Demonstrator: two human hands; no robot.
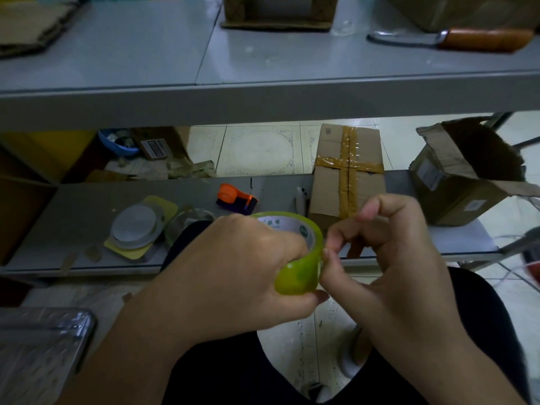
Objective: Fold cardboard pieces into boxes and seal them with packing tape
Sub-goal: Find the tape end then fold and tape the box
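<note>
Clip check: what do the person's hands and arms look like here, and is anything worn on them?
The left hand and right hand are bare: no gloves, rings or watch visible. The forearms are uncovered to the frame edge, with no sleeve in view. Dark trousers cover the lap.

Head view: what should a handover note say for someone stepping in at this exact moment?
Left hand grips the tape roll. Right hand pinches at the roll's edge, apparently hunting for the tape end; no strip is pulled free yet. Sealed box, with a cross of brown tape, lies on the low bench; open box stands to its right, flaps untaped. Done: one box sealed. To do: free the tape end, close and tape the open box.
</note>
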